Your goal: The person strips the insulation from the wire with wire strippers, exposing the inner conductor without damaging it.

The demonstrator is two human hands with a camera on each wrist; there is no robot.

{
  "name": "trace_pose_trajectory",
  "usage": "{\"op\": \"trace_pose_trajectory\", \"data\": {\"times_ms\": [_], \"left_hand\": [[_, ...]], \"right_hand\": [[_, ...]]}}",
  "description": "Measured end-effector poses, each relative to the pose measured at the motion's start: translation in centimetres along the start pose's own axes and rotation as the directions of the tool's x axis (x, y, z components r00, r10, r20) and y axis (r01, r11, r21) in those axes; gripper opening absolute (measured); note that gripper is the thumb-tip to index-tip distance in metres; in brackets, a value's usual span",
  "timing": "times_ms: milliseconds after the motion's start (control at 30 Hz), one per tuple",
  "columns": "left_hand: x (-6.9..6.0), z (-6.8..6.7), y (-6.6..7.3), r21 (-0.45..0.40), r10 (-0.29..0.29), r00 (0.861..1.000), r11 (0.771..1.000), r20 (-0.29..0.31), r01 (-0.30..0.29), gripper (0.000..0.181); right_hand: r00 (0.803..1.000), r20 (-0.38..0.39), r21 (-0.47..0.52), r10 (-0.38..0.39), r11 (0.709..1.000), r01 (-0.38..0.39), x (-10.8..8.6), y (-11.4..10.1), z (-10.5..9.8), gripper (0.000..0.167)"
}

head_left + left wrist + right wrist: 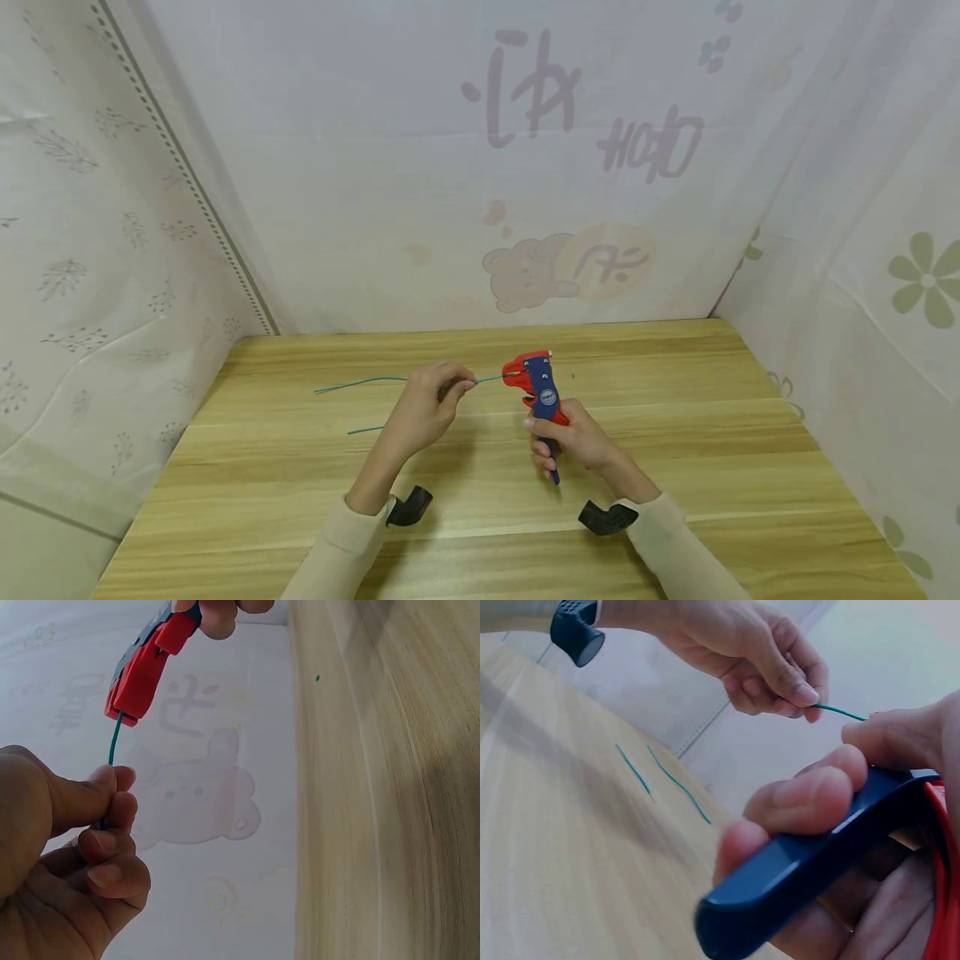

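My left hand [423,410] pinches a thin green wire [489,379] between thumb and fingertips. The wire's far end runs into the red jaws of a pair of wire strippers [543,385], and a short stretch shows between fingertips and tool. In the left wrist view the green wire [115,739] enters the red nose [139,682]. My right hand [577,437] holds the strippers by the handles, fingers wrapped round the dark blue grip [780,881]. Both hands are raised above the table. The wire's end inside the jaws is hidden.
More green wire lies on the wooden table [480,542] at the left: a longer piece [679,784] and a shorter piece [635,771]. A tiny green scrap [317,678] lies right of the strippers. Patterned cloth [375,208] hangs behind and at both sides.
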State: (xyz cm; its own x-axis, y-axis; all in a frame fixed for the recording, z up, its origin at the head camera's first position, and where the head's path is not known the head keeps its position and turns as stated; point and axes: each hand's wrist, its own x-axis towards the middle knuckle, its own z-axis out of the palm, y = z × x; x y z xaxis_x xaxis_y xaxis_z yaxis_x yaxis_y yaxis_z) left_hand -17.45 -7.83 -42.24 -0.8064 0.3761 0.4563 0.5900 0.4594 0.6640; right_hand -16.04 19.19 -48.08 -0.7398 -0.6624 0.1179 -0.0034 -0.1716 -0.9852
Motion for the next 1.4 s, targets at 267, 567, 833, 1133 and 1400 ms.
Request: {"op": "trace_pose_trajectory", "data": {"times_ms": [267,567,833,1133,1400], "left_hand": [[0.0,0.1,-0.4,0.015,-0.014,1.000,1.000,-0.013,0.014,0.008],[0.0,0.0,-0.6,-0.003,-0.040,0.999,0.999,0.009,0.040,0.009],[0.0,0.0,-0.5,0.005,-0.043,0.999,0.999,0.018,0.043,0.009],[-0.1,-0.1,-0.6,0.000,-0.054,0.998,0.999,0.018,0.054,0.010],[-0.2,-0.3,-0.4,0.004,-0.065,0.998,0.998,0.019,0.065,0.010]], "right_hand": [[0.974,-0.210,-0.041,0.088,0.994,-0.099,0.2,0.0,0.9,0.026],[0.990,-0.111,-0.068,0.081,0.994,-0.089,0.2,-0.1,0.4,0.043],[0.995,-0.073,-0.082,0.073,0.994,-0.079,0.3,0.0,0.4,0.038],[0.994,-0.069,-0.067,0.090,0.993,-0.095,0.1,-0.3,0.2,0.035],[0.995,-0.051,-0.059,0.082,0.995,-0.085,-0.1,-0.4,-0.2,0.038]]}}
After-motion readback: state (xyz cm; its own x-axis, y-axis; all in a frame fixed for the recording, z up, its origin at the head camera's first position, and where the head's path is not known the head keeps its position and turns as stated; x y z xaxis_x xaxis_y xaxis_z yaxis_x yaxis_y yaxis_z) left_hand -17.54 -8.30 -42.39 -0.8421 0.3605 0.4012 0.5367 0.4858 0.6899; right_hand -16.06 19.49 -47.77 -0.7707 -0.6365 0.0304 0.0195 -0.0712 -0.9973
